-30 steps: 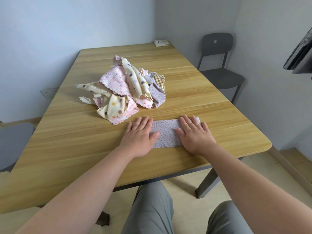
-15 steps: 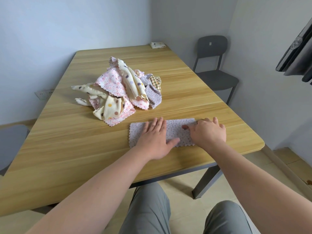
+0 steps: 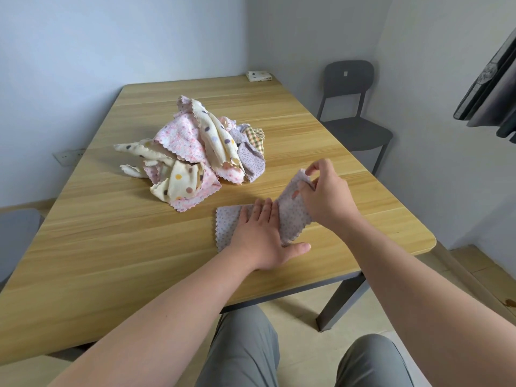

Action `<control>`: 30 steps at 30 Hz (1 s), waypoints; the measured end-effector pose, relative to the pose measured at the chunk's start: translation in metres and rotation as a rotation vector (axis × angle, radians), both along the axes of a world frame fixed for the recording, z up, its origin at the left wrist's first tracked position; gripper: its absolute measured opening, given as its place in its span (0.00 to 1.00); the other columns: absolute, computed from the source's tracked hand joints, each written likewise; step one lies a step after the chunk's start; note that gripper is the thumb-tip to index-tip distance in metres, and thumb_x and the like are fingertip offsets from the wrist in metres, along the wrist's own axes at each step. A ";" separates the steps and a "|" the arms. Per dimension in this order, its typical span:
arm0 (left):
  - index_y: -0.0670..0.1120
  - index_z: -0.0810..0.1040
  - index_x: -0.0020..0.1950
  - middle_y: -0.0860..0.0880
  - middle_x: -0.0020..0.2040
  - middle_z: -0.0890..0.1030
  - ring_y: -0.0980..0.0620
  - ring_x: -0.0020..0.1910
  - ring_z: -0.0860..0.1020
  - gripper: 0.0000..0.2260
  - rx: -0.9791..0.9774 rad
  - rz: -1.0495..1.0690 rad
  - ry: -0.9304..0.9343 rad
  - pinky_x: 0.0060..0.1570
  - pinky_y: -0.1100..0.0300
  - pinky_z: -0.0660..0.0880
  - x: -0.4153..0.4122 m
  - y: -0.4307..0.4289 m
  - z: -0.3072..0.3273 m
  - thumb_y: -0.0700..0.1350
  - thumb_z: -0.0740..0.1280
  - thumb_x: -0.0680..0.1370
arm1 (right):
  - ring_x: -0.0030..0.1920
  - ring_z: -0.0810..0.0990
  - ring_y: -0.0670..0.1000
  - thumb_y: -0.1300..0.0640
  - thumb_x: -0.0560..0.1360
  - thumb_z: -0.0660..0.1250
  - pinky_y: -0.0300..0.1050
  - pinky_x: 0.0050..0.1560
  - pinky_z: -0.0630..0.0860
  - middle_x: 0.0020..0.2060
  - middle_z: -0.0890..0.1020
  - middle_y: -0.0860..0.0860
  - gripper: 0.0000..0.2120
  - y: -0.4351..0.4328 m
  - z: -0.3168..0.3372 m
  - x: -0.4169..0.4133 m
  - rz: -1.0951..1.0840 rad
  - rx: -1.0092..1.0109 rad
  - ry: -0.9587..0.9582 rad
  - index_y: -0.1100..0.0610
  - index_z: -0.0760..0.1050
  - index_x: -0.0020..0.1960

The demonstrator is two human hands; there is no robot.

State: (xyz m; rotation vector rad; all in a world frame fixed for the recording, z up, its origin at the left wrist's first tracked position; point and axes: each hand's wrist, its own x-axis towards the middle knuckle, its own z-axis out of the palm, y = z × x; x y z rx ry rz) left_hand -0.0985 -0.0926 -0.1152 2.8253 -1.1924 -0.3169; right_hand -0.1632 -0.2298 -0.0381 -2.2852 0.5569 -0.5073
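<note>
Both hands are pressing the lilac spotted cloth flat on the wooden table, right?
Not both. In the head view only the left hand presses the lilac spotted cloth flat on the wooden table; the right hand pinches the cloth's right end and holds it lifted off the table.

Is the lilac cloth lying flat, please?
No, the lilac cloth is mid-fold: right hand pinches one end up, left hand presses the rest flat.

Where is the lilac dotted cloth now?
Head view: lilac cloth on the table, near-right, before the cloth pile; left hand presses it flat, right hand pinches its raised end.
</note>
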 end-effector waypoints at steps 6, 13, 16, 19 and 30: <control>0.42 0.35 0.82 0.43 0.83 0.39 0.45 0.81 0.36 0.52 -0.107 -0.052 0.007 0.78 0.44 0.34 -0.023 -0.021 -0.005 0.78 0.48 0.74 | 0.31 0.79 0.60 0.56 0.82 0.63 0.57 0.30 0.76 0.34 0.80 0.55 0.09 0.018 0.010 -0.001 0.152 -0.118 -0.036 0.54 0.66 0.59; 0.49 0.40 0.83 0.50 0.84 0.43 0.50 0.82 0.40 0.55 -0.376 -0.046 0.351 0.80 0.45 0.41 -0.003 -0.002 0.017 0.71 0.69 0.70 | 0.34 0.78 0.52 0.56 0.81 0.66 0.51 0.30 0.75 0.40 0.80 0.54 0.11 0.012 0.003 -0.001 0.056 -0.098 -0.044 0.54 0.66 0.60; 0.49 0.52 0.83 0.52 0.82 0.57 0.51 0.80 0.56 0.43 -0.538 0.050 0.396 0.79 0.44 0.55 0.015 0.033 0.033 0.53 0.74 0.76 | 0.36 0.80 0.52 0.57 0.81 0.66 0.56 0.35 0.80 0.44 0.80 0.54 0.12 0.017 0.000 -0.005 0.054 -0.053 -0.036 0.54 0.66 0.61; 0.51 0.68 0.78 0.54 0.74 0.72 0.55 0.70 0.73 0.26 -0.671 0.260 0.155 0.70 0.59 0.69 0.036 0.073 0.021 0.40 0.67 0.80 | 0.38 0.81 0.53 0.60 0.81 0.66 0.59 0.39 0.82 0.43 0.78 0.52 0.15 0.032 -0.003 -0.004 0.100 -0.042 -0.015 0.55 0.65 0.64; 0.53 0.80 0.67 0.60 0.53 0.85 0.68 0.54 0.79 0.18 -0.855 0.385 0.150 0.55 0.79 0.69 0.043 0.090 -0.004 0.39 0.69 0.79 | 0.40 0.80 0.54 0.62 0.79 0.62 0.56 0.38 0.81 0.46 0.80 0.54 0.18 0.088 -0.037 0.021 0.198 -0.019 0.154 0.51 0.63 0.65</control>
